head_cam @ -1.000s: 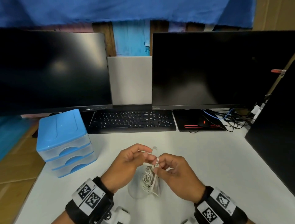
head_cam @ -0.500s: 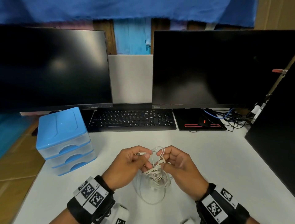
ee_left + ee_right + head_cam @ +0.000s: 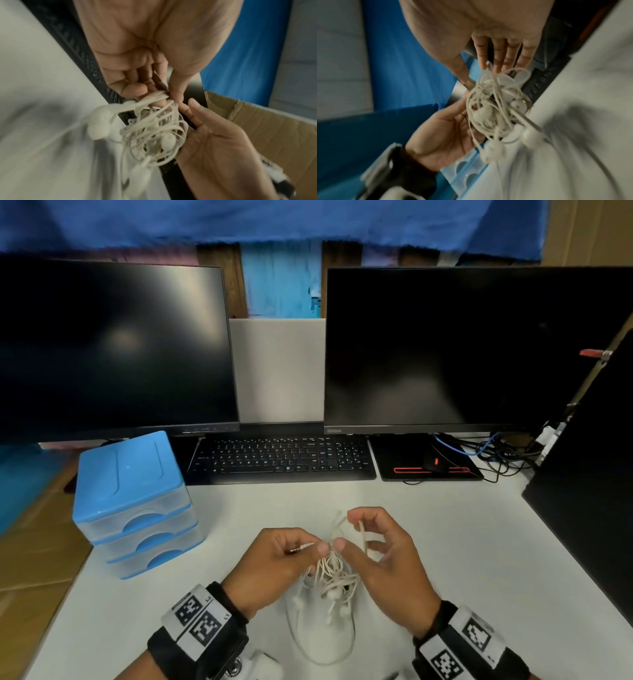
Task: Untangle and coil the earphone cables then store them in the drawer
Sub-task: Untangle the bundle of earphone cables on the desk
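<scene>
Both hands worked a knot of white earphone cables above the pale surface.

The left hand (image 3: 277,563) pinched a gold-tipped jack plug (image 3: 301,547) and a strand between thumb and curled fingers (image 3: 135,90). The right hand (image 3: 383,563) pinched the top of the tangled white earphone cables (image 3: 330,577) with thumb and forefinger, apparently with one strand looped over its half-curled fingers. Earbuds and a loop hung down to the white surface (image 3: 445,542). The blue-topped clear plastic three-drawer unit (image 3: 133,505) stood well to the left, drawers closed.
</scene>
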